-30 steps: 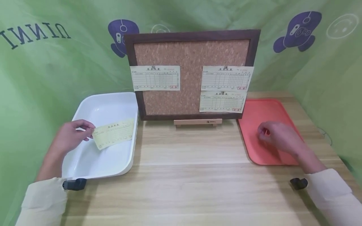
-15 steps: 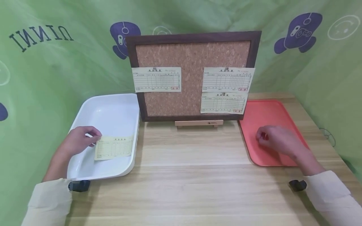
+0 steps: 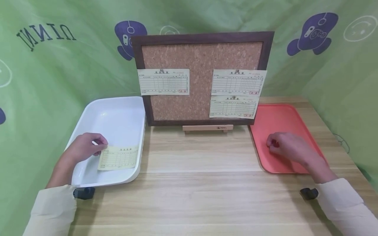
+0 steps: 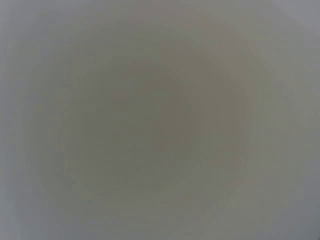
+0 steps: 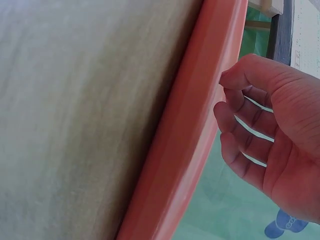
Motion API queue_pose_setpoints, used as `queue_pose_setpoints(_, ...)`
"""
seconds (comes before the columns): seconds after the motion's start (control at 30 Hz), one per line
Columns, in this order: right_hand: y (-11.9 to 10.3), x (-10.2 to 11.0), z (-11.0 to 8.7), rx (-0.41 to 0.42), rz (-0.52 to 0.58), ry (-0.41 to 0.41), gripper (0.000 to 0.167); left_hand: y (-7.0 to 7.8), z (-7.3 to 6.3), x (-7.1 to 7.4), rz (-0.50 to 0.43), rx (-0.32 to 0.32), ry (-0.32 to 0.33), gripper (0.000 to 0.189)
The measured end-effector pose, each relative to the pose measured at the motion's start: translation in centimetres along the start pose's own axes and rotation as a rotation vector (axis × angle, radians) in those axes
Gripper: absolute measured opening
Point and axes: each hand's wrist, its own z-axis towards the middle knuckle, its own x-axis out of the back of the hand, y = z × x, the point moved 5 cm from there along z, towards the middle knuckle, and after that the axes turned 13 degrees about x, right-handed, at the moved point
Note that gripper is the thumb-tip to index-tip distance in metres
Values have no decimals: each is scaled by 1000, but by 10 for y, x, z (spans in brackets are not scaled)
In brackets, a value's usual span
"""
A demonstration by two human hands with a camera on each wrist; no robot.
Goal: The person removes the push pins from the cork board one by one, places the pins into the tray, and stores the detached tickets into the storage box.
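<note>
My left hand (image 3: 85,147) pinches the upper left corner of a pale yellow receipt slip (image 3: 118,158) between thumb and fingers. The slip lies low in the white tray (image 3: 116,114), its right edge near the tray's wall. In the left wrist view everything is a grey blur. Over the red tray (image 3: 277,119) my right hand (image 3: 287,147) hangs with loosely curled fingers, the thumb close to the index finger; the right wrist view shows nothing held. Between the trays stands a cork board (image 3: 200,59) bearing a left receipt (image 3: 164,82) and two right ones, the upper receipt (image 3: 238,82) above the lower receipt (image 3: 233,107).
A small wooden stand (image 3: 207,127) supports the dark-framed board. Wood-grain table top (image 3: 200,183) stretches between the trays and toward the front. Behind and at both sides hangs a green cloth (image 3: 206,16) with purple prints.
My left hand has come down and slightly right with the receipt slip, which has turned from slanted to nearly level and now sits lower in the white tray. The right hand stays over the red tray.
</note>
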Motion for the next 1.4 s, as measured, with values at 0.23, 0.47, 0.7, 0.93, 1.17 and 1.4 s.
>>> queue_pose_setpoints(0.23,0,-2,0,13,7,9,17,-2,1,-3,2,-13,-38,6)
queue_pose_setpoints(0.47,2,-2,-1,7,21,1,15,2,-1,-5,51,11,-71,6)
queue_pose_setpoints(0.7,2,-2,-2,5,28,-7,14,9,-3,1,133,-35,-46,8)
queue_pose_setpoints(0.93,2,0,-3,6,17,8,12,13,-7,6,185,-47,-29,11)
queue_pose_setpoints(1.17,-5,6,-3,-11,-8,16,12,16,-13,6,244,-53,-64,15)
queue_pose_setpoints(1.4,-22,16,-2,5,-31,42,15,24,-18,8,279,-50,-56,34)
